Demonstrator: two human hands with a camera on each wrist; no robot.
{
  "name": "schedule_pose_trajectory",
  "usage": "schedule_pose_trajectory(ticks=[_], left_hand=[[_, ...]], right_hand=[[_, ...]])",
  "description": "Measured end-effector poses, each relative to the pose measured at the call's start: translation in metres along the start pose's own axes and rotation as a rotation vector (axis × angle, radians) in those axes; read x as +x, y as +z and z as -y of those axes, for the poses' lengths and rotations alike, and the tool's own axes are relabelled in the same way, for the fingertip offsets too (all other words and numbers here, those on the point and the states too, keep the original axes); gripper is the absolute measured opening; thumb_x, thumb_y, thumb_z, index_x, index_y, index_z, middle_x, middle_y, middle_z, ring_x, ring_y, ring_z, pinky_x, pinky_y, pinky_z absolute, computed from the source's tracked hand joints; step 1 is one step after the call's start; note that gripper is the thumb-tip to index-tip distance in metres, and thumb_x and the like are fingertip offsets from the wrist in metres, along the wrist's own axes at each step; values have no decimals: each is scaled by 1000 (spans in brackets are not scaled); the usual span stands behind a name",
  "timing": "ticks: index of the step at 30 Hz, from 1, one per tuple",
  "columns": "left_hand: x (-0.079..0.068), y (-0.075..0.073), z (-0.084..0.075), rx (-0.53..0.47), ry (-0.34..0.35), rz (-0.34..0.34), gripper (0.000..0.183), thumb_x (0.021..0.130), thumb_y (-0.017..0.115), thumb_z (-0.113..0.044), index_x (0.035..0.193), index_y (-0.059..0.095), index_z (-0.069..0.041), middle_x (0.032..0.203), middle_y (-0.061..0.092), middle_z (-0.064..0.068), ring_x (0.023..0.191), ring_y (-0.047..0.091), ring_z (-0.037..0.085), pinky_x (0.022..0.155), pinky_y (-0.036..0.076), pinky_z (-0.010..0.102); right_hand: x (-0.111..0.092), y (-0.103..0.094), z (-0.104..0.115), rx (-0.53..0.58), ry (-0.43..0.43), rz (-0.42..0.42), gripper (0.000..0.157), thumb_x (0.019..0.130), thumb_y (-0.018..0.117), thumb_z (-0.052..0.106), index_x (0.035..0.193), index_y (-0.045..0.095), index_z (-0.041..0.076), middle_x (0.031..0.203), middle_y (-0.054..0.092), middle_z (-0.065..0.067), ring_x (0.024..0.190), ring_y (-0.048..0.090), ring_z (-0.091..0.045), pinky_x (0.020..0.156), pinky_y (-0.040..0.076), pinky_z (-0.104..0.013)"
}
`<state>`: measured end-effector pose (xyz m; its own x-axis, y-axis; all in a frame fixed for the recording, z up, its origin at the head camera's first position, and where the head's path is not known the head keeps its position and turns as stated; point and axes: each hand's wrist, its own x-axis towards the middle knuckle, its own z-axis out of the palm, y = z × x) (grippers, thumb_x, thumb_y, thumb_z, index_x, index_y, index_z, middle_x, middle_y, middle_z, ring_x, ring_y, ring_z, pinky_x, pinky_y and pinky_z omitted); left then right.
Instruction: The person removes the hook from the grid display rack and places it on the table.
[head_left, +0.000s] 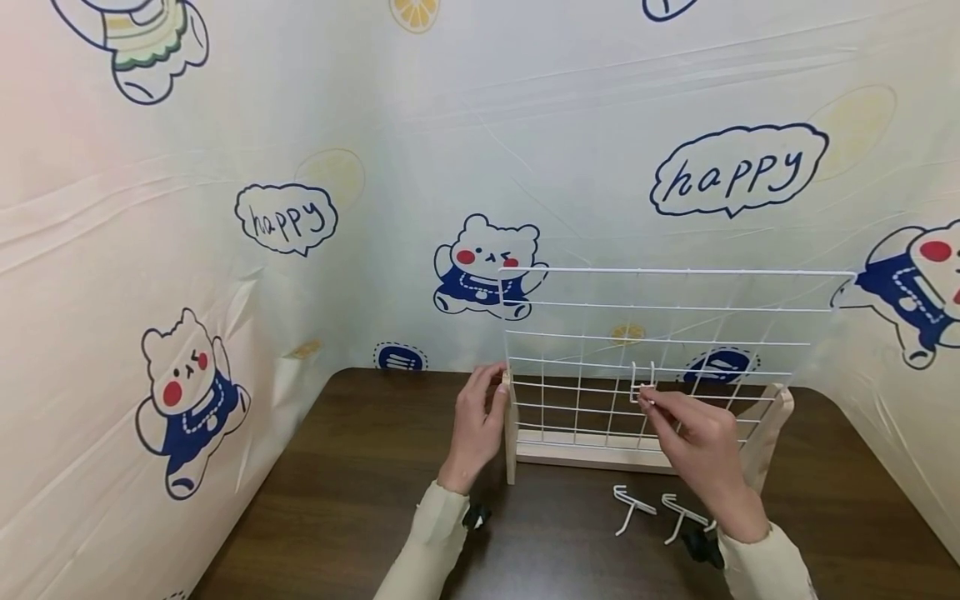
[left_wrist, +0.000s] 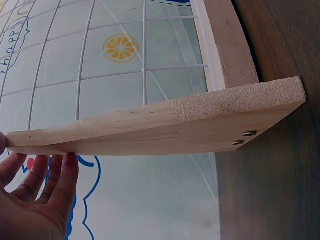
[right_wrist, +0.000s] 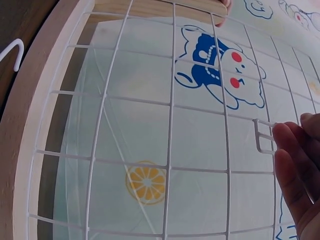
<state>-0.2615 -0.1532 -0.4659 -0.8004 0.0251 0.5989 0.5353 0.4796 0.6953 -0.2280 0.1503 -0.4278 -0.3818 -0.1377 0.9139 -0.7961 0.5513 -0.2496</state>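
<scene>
A white wire grid rack [head_left: 675,271] stands on the table between two wooden side panels. My left hand [head_left: 480,425] grips the upper end of the left side panel [left_wrist: 150,135], thumb on one face and fingers on the other. With thumb and fingertips, my right hand [head_left: 701,442] pinches a white wire hook [right_wrist: 258,136] at the grid's middle. The hook's squared end lies against the wires; its other end is hidden by my fingers. Whether it is seated on a wire I cannot tell.
Loose white hooks, one [head_left: 633,502] and another [head_left: 682,510], lie on the dark wooden table [head_left: 360,500] before the rack, near my right wrist. A wooden bar [head_left: 585,452] joins the panels low down. A printed curtain [head_left: 420,150] hangs behind and beside the table.
</scene>
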Motion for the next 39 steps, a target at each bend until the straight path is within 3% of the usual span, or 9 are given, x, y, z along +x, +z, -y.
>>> schedule_pose_trajectory(ticks=[2,5,8,13,27,39], left_hand=[[0,0,0,1,1,-3,32,109,50,-19,136,63,-9,127,68,11,112,68,21,86,61,34],[0,0,0,6,8,-7,31,109,50,-19,136,63,-9,127,67,10,111,68,21,85,61,33],[0,0,0,11,0,-1,31,110,50,-20,136,63,-9,127,67,9,111,68,21,85,61,33],[-1,0,-2,16,-7,3,32,110,50,-21,137,63,-10,128,67,8,111,68,20,87,61,34],[-2,0,0,22,6,-10,31,110,51,-20,137,63,-11,128,67,8,110,68,21,85,61,32],[-1,0,-2,19,9,-4,32,110,51,-21,137,62,-8,128,67,10,111,68,22,86,61,34]], right_hand=[[0,1,1,-4,-14,0,12,91,76,5,98,81,-2,84,80,-14,58,59,-6,51,40,-12],[0,3,2,-17,-37,-6,34,104,65,27,97,81,-1,85,81,-13,58,64,-7,52,44,-13],[-1,5,4,-23,-54,-12,48,107,56,38,95,82,-1,84,81,-13,61,70,-10,57,50,-12],[-3,8,7,-17,-77,-6,46,108,56,37,95,82,2,82,81,-9,66,74,-15,65,53,-12],[-11,17,14,15,-124,31,43,108,56,34,92,81,3,78,79,-5,60,71,-13,54,49,-17],[-19,25,19,28,-148,71,42,108,55,32,93,82,4,83,81,-7,69,77,-19,61,56,-17]])
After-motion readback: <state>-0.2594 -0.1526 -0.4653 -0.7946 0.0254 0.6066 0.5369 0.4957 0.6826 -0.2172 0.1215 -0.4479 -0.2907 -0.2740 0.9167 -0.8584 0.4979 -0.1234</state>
